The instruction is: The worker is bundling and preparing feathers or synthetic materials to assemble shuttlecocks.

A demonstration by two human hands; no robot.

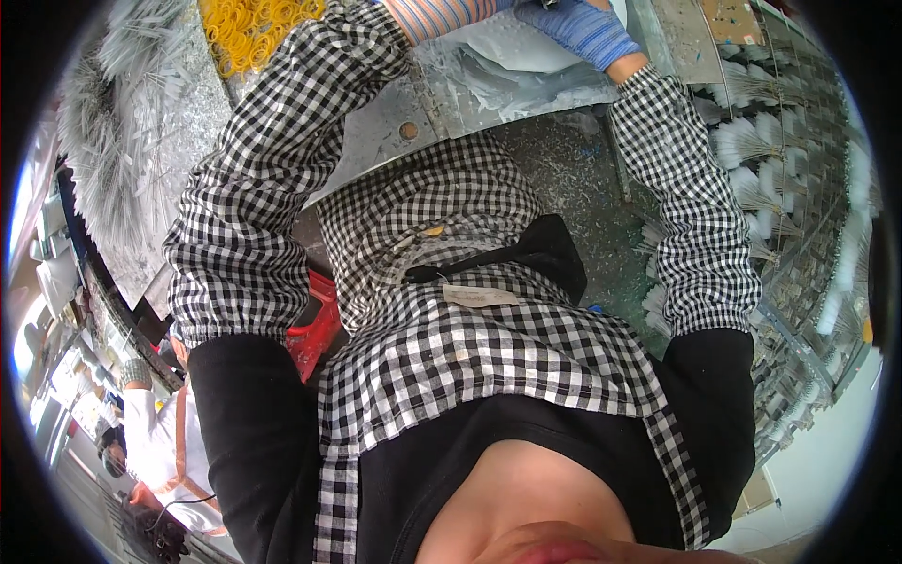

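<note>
Both of my hands are at the top edge, over the front of a metal worktable (376, 141), and the picture cuts them off. My left hand (446, 13) wears an orange-and-grey striped glove; its fingers are hidden beyond the edge. A blue striped glove covers my right hand (584, 30), whose fingers look curled beside a small dark piece (549, 4) that I cannot make out. Beneath the hands lies a shiny, pale translucent sheet (521, 47) or film over the table's edge. Checked sleeves cover both forearms.
Yellow rubber bands (249, 36) are heaped at the table's upper left, beside long grey bristle bundles (113, 160). Racks of white-tipped bristle bundles (756, 136) stand at the right. A red plastic stool or crate (315, 324) is by my left side. Another person (174, 446) is at lower left.
</note>
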